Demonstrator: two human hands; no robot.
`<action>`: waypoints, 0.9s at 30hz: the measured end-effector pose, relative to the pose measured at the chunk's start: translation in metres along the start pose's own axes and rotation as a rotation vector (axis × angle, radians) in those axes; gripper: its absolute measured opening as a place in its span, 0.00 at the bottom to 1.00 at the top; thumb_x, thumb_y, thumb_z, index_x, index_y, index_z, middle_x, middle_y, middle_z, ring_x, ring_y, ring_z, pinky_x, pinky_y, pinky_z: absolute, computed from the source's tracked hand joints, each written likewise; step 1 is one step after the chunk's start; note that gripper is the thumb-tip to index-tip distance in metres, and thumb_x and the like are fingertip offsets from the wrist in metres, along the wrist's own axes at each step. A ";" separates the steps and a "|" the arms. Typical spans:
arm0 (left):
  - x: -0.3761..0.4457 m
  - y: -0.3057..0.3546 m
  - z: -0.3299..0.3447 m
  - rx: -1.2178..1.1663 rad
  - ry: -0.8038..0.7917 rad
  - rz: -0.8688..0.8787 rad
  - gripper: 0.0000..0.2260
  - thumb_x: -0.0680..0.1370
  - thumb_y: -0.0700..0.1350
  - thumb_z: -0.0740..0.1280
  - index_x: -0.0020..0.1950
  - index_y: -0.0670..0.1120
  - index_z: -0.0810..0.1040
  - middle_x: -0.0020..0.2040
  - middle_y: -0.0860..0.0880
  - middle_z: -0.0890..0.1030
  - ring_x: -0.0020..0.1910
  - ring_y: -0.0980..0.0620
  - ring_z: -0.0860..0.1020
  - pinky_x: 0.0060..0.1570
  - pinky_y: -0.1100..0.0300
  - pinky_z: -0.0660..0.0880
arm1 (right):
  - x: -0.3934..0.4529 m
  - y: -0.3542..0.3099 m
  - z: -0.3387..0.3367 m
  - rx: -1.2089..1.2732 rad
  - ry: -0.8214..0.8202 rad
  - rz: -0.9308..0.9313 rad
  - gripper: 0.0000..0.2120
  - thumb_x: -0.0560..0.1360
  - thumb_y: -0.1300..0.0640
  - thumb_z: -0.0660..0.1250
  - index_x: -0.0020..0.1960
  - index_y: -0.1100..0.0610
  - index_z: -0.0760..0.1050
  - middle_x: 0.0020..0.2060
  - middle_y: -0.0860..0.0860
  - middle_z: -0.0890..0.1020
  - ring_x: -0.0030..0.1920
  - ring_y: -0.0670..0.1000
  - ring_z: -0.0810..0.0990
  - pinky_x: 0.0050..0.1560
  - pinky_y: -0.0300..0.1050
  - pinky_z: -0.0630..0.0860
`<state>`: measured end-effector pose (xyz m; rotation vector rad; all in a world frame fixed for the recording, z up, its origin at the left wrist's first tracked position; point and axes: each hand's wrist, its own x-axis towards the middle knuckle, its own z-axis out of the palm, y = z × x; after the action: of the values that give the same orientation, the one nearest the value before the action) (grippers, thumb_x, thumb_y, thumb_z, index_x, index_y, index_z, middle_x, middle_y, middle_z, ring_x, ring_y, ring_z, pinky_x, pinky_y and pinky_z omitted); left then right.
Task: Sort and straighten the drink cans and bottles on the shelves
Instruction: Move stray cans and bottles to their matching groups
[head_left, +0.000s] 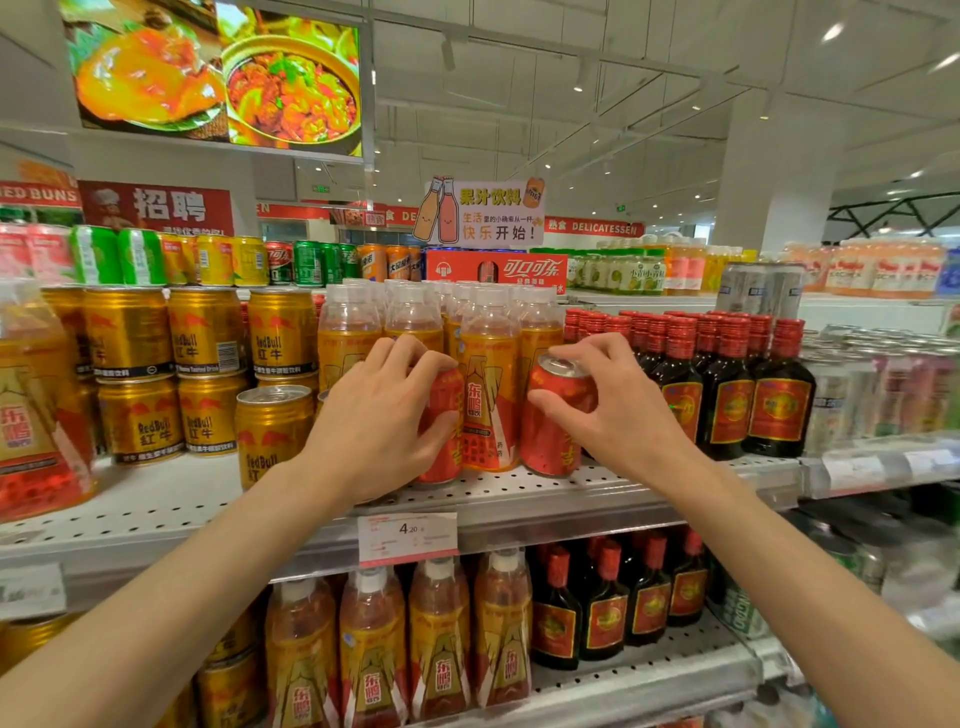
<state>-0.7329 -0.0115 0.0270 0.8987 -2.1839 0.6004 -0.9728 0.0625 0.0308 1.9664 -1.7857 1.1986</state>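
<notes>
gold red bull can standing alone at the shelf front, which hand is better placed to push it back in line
Left. The left hand grips a red can right beside the gold Red Bull can; the right hand holds another red can farther away, beyond an orange bottle.

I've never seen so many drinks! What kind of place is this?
Most likely a supermarket drinks aisle. Perforated metal shelves carry rows of gold Red Bull cans, a white paper price tag is clipped to the edge, and a red Delicatessen sign hangs behind.
</notes>
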 end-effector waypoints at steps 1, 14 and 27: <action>-0.001 0.000 0.000 0.000 0.001 0.001 0.24 0.77 0.60 0.64 0.70 0.51 0.70 0.60 0.51 0.73 0.58 0.51 0.70 0.49 0.58 0.75 | 0.003 0.001 0.002 -0.019 -0.017 0.002 0.27 0.77 0.39 0.68 0.71 0.50 0.73 0.61 0.47 0.70 0.57 0.49 0.77 0.62 0.50 0.77; -0.005 -0.002 0.002 0.055 0.038 0.050 0.26 0.78 0.59 0.65 0.73 0.48 0.70 0.64 0.48 0.75 0.62 0.47 0.72 0.52 0.53 0.77 | 0.015 0.007 0.005 -0.048 -0.159 0.052 0.30 0.80 0.37 0.61 0.78 0.48 0.63 0.68 0.47 0.69 0.64 0.53 0.75 0.63 0.55 0.77; -0.043 0.053 0.015 -0.175 0.115 0.101 0.14 0.76 0.45 0.72 0.60 0.45 0.79 0.54 0.50 0.80 0.52 0.50 0.77 0.43 0.58 0.80 | 0.021 0.013 -0.029 0.003 -0.209 0.003 0.21 0.80 0.41 0.63 0.69 0.51 0.74 0.63 0.47 0.77 0.58 0.47 0.79 0.59 0.46 0.78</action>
<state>-0.7556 0.0320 -0.0227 0.6494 -2.1490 0.4872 -0.9986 0.0631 0.0596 2.1612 -1.8834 1.0292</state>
